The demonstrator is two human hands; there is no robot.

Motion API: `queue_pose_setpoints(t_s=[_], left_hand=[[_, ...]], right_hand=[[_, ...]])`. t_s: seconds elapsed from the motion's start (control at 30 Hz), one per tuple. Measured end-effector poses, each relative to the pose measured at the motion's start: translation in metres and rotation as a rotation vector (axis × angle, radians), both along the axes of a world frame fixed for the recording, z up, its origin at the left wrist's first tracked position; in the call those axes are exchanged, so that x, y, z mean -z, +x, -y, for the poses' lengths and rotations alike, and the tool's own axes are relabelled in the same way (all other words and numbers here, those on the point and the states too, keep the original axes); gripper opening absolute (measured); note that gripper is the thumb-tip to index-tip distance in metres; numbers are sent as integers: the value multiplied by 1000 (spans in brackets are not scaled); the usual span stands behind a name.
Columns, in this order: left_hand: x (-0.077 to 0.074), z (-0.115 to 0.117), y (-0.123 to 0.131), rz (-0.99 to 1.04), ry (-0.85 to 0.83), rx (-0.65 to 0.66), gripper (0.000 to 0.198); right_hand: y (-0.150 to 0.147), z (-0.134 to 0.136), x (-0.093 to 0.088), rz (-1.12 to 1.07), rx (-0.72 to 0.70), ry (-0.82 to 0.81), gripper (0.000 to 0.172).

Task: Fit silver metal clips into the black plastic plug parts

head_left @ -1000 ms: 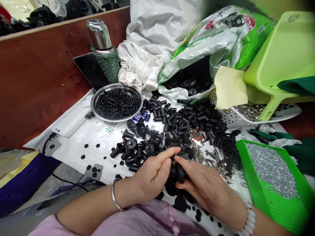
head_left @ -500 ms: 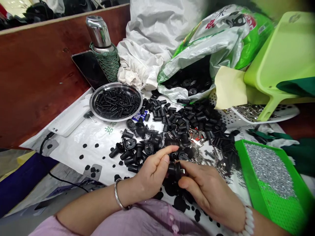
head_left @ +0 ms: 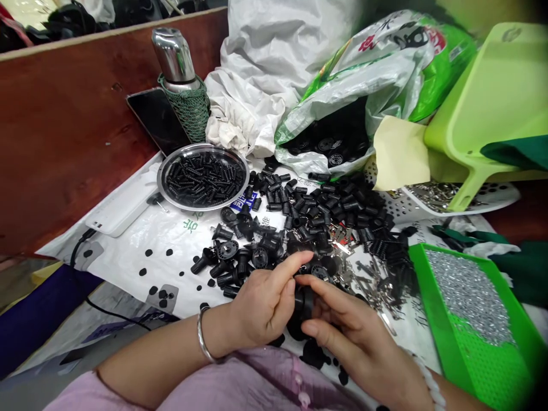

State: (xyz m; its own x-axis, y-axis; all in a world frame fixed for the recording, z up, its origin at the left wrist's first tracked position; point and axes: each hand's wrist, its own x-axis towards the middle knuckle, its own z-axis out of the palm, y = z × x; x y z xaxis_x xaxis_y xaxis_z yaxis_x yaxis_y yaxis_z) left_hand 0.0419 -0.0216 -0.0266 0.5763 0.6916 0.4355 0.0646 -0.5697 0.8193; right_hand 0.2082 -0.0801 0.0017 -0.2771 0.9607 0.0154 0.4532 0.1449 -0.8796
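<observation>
My left hand [head_left: 262, 305] and my right hand [head_left: 353, 337] meet low in the middle, both gripping a round black plastic part [head_left: 303, 305]. Its far side is hidden by my fingers. Just beyond my left forefinger lie loose black wheel-like parts [head_left: 226, 250] and short ribbed black cylinders [head_left: 329, 211], heaped on a white printed plastic sheet [head_left: 171, 245]. Small silver metal clips [head_left: 342, 241] are scattered among them, near my right fingers. A silver bangle circles my left wrist, and a white beaded bracelet sits on my right.
A steel plate [head_left: 203, 178] holds black ribbed pieces, and a white-and-green bag [head_left: 329, 142] spills black discs. A green tray of small screws [head_left: 468, 294] sits at right. Behind stand a steel flask [head_left: 174, 60], a phone [head_left: 150, 119] and a plywood board [head_left: 72, 148].
The black part has turned and dropped slightly in my fingers. My right hand has shifted lower and to the left, and its fingers have spread around the part.
</observation>
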Motion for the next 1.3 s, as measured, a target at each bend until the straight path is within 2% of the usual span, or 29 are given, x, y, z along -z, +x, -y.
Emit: queue_pose_setpoints(t_s=[0.07,0.13,0.33,0.53,0.6,0.67,0.7,0.77,0.9,0.97,1.03,1.17,1.3], left_hand=[[0,-2,0,37,44,3,43],[-1,-3,0,55,-4,-8,42],[-6,-3,-2,78,-173,0,40],[-9,3,7,79,-579,-112,35],[-9,4,11,76,-763,-77,35],[-8,6,12,63,-801,-56,35],[-7,7,11,58,-732,-67,35],[-4,6,9,54,-463,-104,35],[1,-3,2,32,159,-93,38],[2,-10,-1,3,377,-72,39],[2,-15,-2,-7,481,-61,37],[4,-17,-1,13,494,-98,32],[6,-16,0,3,549,-98,30]], right_hand=[[-4,1,-1,-102,46,-114,36],[-5,0,-3,-101,54,-90,39],[-1,-3,-9,229,-68,308,47],[-1,-6,3,458,-96,588,46],[1,-8,6,505,-138,685,46],[3,-10,8,466,-155,695,45],[2,-9,7,405,-134,652,44],[-1,-8,5,210,-50,472,40],[-13,-2,-1,-249,103,-137,33],[-17,-2,-2,-409,129,-381,36],[-19,-4,-2,-536,136,-485,40],[-21,-9,2,-725,158,-547,39],[-23,-11,2,-820,171,-646,35]])
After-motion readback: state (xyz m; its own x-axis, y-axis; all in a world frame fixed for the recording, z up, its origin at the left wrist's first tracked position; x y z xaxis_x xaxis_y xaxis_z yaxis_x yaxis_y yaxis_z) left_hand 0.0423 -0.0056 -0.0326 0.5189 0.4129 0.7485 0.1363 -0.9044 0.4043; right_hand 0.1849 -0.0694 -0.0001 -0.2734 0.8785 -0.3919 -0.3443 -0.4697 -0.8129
